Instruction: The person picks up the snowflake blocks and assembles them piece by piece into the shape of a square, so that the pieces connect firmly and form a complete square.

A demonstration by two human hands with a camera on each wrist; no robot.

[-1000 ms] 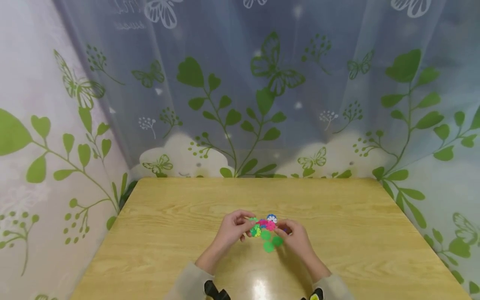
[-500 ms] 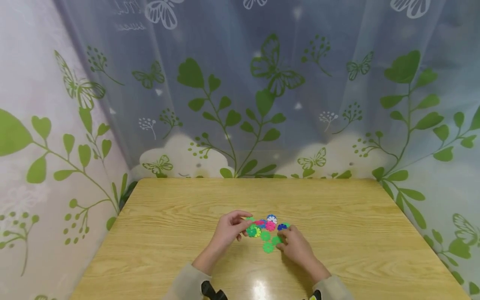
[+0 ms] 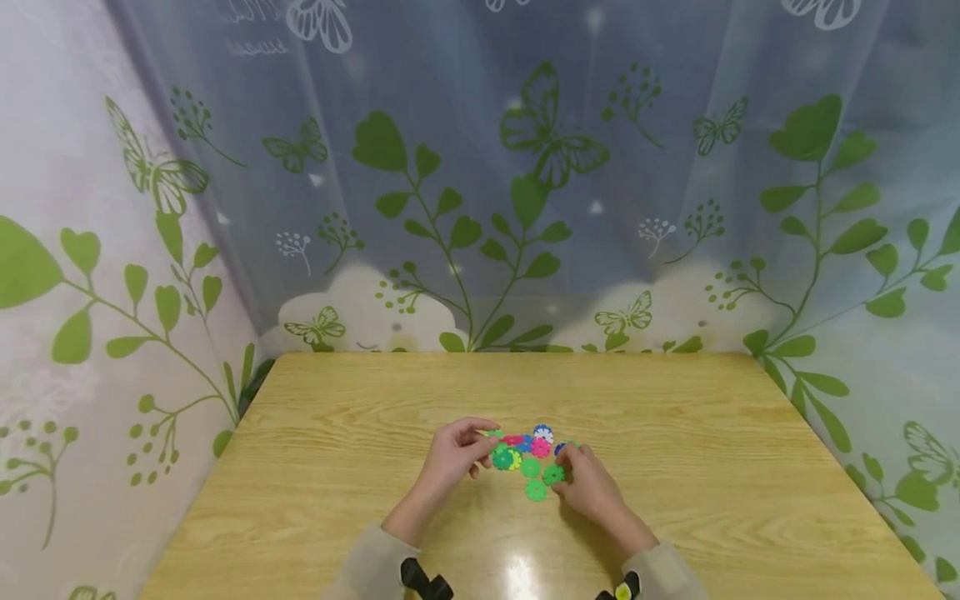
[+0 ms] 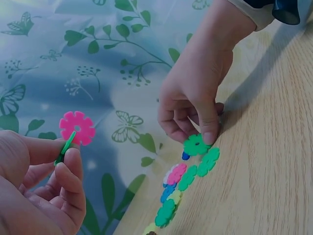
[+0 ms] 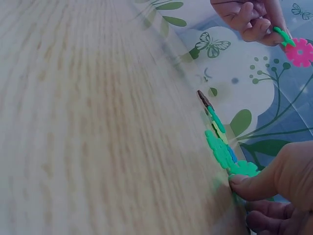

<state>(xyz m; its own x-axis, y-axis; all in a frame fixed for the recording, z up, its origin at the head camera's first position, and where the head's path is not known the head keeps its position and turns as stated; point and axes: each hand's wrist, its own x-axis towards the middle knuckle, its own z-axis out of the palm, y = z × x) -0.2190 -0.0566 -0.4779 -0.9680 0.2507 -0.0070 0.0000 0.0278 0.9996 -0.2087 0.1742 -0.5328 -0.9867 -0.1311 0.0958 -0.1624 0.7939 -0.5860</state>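
My left hand (image 3: 446,454) is raised over the table and pinches a green snowflake disc (image 4: 67,146) edge-on. A pink snowflake disc (image 4: 86,128) is slotted into that green one and stands out beyond the fingertips. On the right, my right hand (image 3: 592,483) pinches another green snowflake disc (image 4: 194,146) between thumb and fingers, low at the tabletop. Between the hands lie loose discs: a light green disc (image 3: 536,490), a pink disc (image 3: 541,448), a white disc (image 3: 543,435) and a yellow disc (image 3: 515,459). A dark blue disc (image 3: 559,450) is partly hidden behind the right fingers.
The wooden table (image 3: 360,400) extends around the small pile of discs. A curtain (image 3: 465,167) printed with leaves and butterflies hangs behind the table and on both sides. Black straps (image 3: 426,579) sit at the cuffs.
My right hand has drawn away from the left, toward the near right, and now pinches a green disc. The left hand has shifted slightly left with its joined pieces.
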